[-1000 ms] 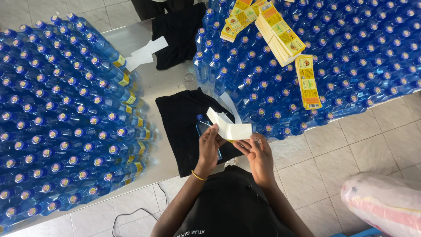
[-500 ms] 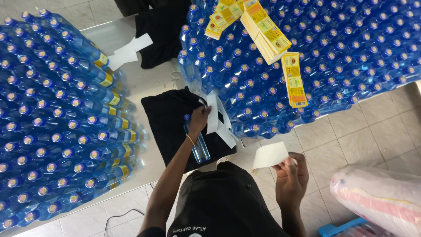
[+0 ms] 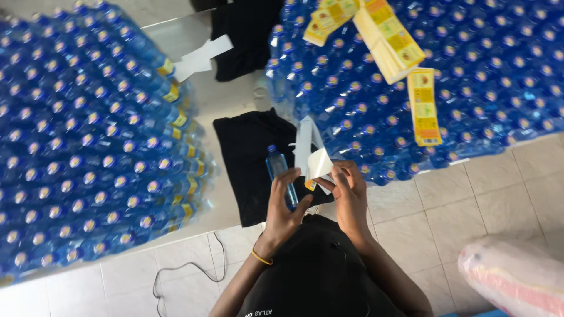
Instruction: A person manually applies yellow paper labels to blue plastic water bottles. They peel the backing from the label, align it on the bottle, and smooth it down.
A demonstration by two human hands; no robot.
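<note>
My left hand grips a blue plastic bottle by its lower half, cap pointing away from me. Beside it my right hand pinches a white backing sheet with a yellow label at its lower edge, close to the bottle. A white strip stands up just behind the sheet. Both hands are over a black cloth spread on the floor.
Large blocks of blue capped bottles lie at left and at upper right. Yellow label sheets rest on the right block. A white paper piece, a black cable and a pink-white sack lie around.
My left hand picked the bottle off the black cloth and brought it toward me. My right hand rose from the lower right with the white sheet and now meets the bottle.
</note>
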